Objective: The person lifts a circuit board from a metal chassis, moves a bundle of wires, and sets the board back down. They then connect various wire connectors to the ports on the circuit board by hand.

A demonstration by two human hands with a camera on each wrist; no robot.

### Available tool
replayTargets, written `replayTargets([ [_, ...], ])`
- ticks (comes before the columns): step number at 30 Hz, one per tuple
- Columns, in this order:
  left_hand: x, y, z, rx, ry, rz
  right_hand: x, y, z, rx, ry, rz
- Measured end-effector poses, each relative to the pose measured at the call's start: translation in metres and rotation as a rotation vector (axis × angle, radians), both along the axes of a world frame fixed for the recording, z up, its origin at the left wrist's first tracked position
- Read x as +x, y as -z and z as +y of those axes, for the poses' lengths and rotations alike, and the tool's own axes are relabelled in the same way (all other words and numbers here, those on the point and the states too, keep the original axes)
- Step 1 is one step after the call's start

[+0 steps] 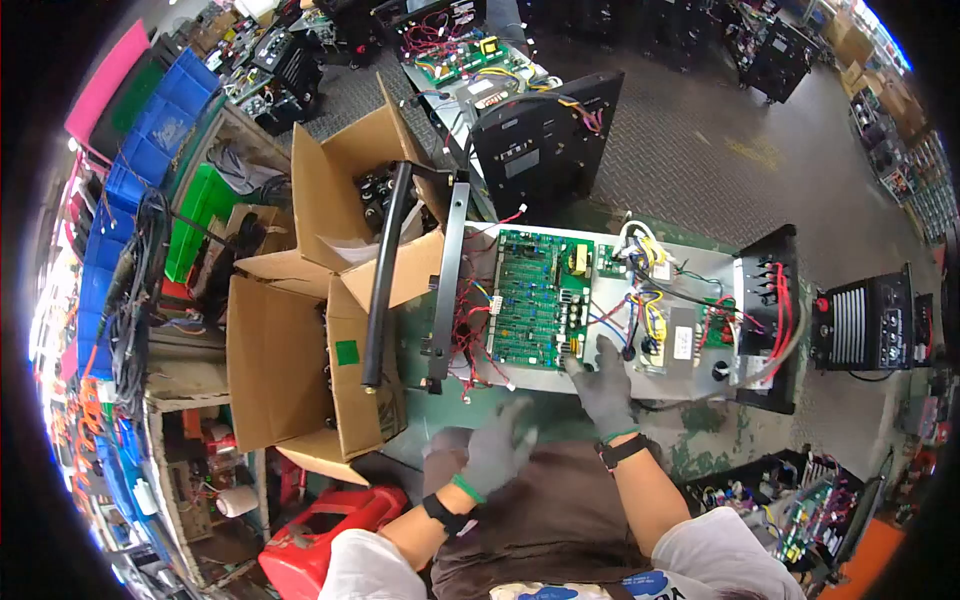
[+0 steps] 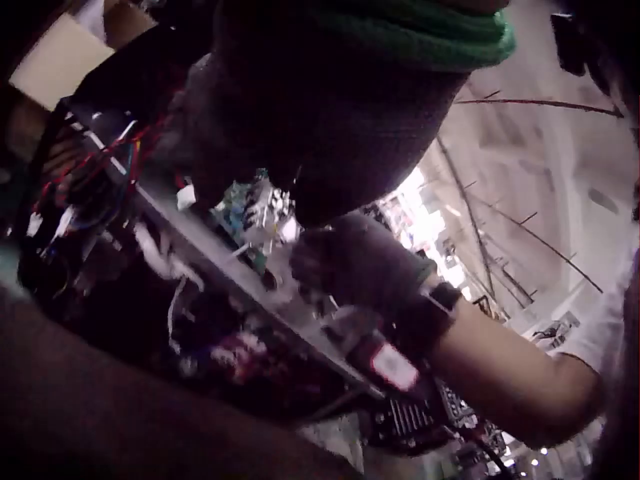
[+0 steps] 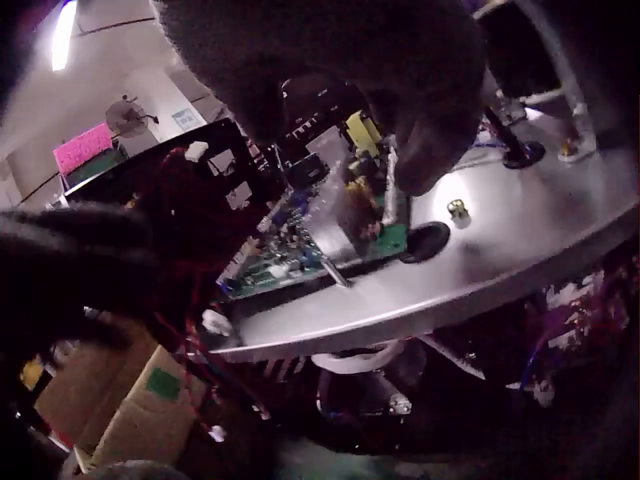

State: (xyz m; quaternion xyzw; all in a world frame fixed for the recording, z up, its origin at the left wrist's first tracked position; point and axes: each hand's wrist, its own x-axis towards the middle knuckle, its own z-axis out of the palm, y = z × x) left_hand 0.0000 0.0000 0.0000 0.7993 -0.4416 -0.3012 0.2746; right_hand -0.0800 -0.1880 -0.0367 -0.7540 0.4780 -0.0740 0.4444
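My gloved right hand (image 1: 603, 392) reaches over the near edge of a metal chassis plate (image 1: 545, 381), its fingers spread at the lower right corner of a green circuit board (image 1: 525, 300). In the right wrist view, dark gloved fingers (image 3: 425, 150) come down beside the board's components (image 3: 345, 215). Nothing shows gripped in that hand. My gloved left hand (image 1: 495, 450) hovers above the lap, near the plate's front edge, with loosely bent fingers and nothing in them. Red wires (image 1: 468, 325) with white connectors trail off the board's left side.
Wired parts and a black panel (image 1: 765, 320) occupy the chassis's right end. A black handle bar (image 1: 388, 280) stands at its left, before open cardboard boxes (image 1: 280, 360). A red plastic container (image 1: 325, 530) sits lower left; another wired unit (image 1: 800, 510) lies lower right.
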Motion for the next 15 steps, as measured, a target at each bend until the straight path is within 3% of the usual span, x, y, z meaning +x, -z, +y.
replayTargets([
  [2,0.024,-0.020,-0.026,-0.159,-0.316,-0.091,0.008,-0.003,-0.001,-0.088,-0.024,0.029],
  [3,0.023,0.051,-0.055,-0.243,-0.319,-0.088,0.000,0.056,-0.026,-0.171,-0.022,0.020],
  [6,0.039,0.084,-0.058,-0.336,-0.394,-0.444,-0.001,0.067,-0.010,-0.312,-0.035,-0.136],
  [9,0.045,0.088,-0.060,-0.277,-0.355,-0.632,0.001,0.076,-0.011,-0.460,-0.070,-0.266],
  [10,0.047,0.093,-0.061,-0.268,-0.392,-0.585,0.001,0.079,-0.013,-0.534,-0.090,-0.326],
  [11,0.048,0.095,-0.062,-0.270,-0.386,-0.582,0.000,0.072,-0.016,-0.416,-0.100,-0.245],
  [13,0.053,0.086,-0.064,-0.167,-0.463,-0.449,-0.001,0.072,-0.029,-0.094,-0.123,-0.446],
  [14,0.056,0.078,-0.065,-0.166,-0.462,-0.367,-0.003,0.067,-0.033,0.183,-0.041,-0.502],
  [15,0.061,0.071,-0.065,-0.186,-0.460,-0.379,0.001,0.084,-0.047,0.280,-0.057,-0.474],
])
